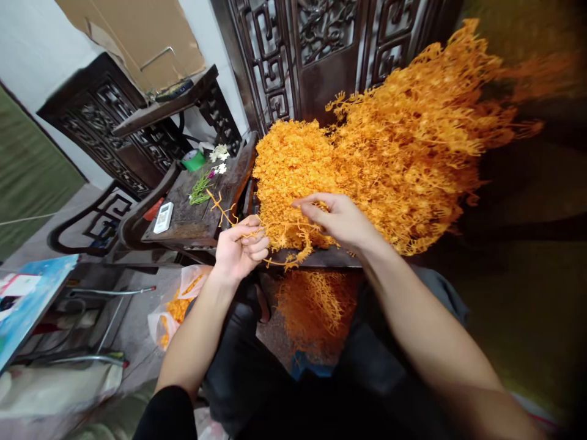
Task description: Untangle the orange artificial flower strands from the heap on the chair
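Note:
My left hand (pixel 243 247) is closed around the thin stem of an orange plastic sprig (pixel 293 256), whose branched ends stick out on both sides of the fist. To its right, my right hand (pixel 337 220) hovers in front of a large heap of orange plastic sprigs (pixel 298 165). Its thumb and index finger point left, slightly apart, with nothing visible between their tips. The other fingers are mostly hidden. Part of the held sprig reaches close to the underside of this hand; whether they touch is unclear.
A dark wooden side table (pixel 183 183) at left bears green tape (pixel 193 160), white flowers (pixel 219 153), green stems (pixel 200 190) and a small white device (pixel 164 217). More orange sprigs (pixel 321 305) lie below, between my knees. A plastic bag (pixel 158 327) holds orange pieces.

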`<control>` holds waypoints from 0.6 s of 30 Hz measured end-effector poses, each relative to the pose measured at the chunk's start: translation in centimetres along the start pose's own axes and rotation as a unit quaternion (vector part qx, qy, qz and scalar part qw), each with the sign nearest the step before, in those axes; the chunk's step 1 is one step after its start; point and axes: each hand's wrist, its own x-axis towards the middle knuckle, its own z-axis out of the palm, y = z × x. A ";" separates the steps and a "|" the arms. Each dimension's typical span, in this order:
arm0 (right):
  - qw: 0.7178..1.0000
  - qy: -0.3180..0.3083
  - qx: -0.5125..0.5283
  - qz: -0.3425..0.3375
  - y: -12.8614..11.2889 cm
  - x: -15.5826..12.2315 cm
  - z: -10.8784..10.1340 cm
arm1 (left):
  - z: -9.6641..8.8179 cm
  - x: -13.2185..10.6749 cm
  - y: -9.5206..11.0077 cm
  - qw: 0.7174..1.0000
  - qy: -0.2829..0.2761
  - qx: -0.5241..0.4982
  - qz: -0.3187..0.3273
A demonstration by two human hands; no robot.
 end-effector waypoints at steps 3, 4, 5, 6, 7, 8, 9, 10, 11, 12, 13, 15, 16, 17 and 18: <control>0.985 0.152 -0.030 -0.072 0.8 0.4 1.0 | 0.5 0.5 -0.7 1.000 0.007 0.006 -0.024; 0.977 0.199 -0.011 -0.072 1.2 0.7 1.3 | 0.7 0.8 -0.9 1.000 0.011 0.004 -0.029; 0.972 0.228 0.010 -0.063 1.5 1.0 1.4 | 0.8 1.0 -1.0 0.999 0.014 0.002 -0.032; 0.968 0.245 0.031 -0.052 1.8 1.3 1.4 | 0.9 1.1 -0.9 0.999 0.016 -0.002 -0.033; 0.963 0.262 0.053 -0.045 2.0 1.7 1.0 | 0.9 1.1 -0.7 0.999 0.016 -0.006 -0.030; 0.953 0.289 0.079 -0.043 2.2 2.0 0.4 | 0.8 1.0 -0.3 1.000 0.014 -0.011 -0.024; 0.940 0.321 0.109 -0.042 2.2 2.3 -0.5 | 0.6 0.9 0.2 1.000 0.011 -0.016 -0.013; 0.924 0.354 0.139 -0.043 2.2 2.5 -1.4 | 0.3 0.6 0.7 1.000 0.009 -0.022 0.004; 0.911 0.375 0.165 -0.043 2.2 2.6 -2.4 | 0.0 0.3 1.2 0.999 0.007 -0.029 0.022; 0.915 0.360 0.178 -0.040 2.0 2.5 -3.2 | -0.3 0.0 1.7 0.999 0.007 -0.036 0.038; 0.933 0.311 0.179 -0.035 1.9 2.3 -3.7 | -0.5 -0.3 2.1 0.998 0.008 -0.041 0.050; 0.967 0.187 0.174 -0.019 1.7 1.6 -3.7 | -0.8 -0.5 2.5 0.998 0.007 -0.044 0.054; 0.976 0.127 0.176 -0.007 1.6 1.2 -3.1 | -0.8 -0.6 2.6 0.998 0.005 -0.044 0.051; 0.980 0.078 0.181 0.008 1.5 0.8 -2.4 | -0.8 -0.6 2.6 0.998 0.003 -0.043 0.049; 0.981 0.038 0.189 0.027 1.4 0.5 -1.6 | -0.7 -0.5 2.5 0.998 0.003 -0.043 0.050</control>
